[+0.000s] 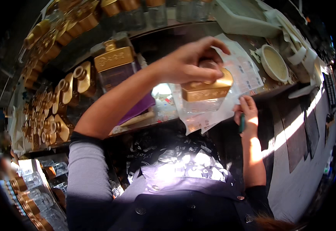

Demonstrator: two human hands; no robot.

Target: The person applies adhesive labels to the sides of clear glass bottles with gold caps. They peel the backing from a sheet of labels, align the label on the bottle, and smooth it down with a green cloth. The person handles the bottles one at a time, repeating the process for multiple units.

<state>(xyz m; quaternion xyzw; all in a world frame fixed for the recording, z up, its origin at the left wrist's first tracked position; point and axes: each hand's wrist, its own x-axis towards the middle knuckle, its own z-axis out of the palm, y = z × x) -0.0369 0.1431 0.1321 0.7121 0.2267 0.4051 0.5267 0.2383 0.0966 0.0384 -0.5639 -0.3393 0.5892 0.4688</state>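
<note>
In front of me, a clear glass bottle with a gold embossed shoulder (208, 89) stands over white printed sheets (239, 63). My left hand (198, 63) reaches across from the left and is closed at the bottle's neck, with the thumb along one side and some fingers raised. My right hand (248, 111) is at the near right corner of the sheets, fingertips together at the paper's edge. A green-handled tool (242, 123) is tucked in that same hand; its working end is hidden.
A larger gold-shouldered bottle (115, 59) stands left of my forearm, beside a purple cloth (139, 109). Many gold-topped bottles (62, 129) crowd the left. A white oval bowl (274, 63) and pale tray (247, 19) sit at far right. More bottles (33, 196) lie lower left.
</note>
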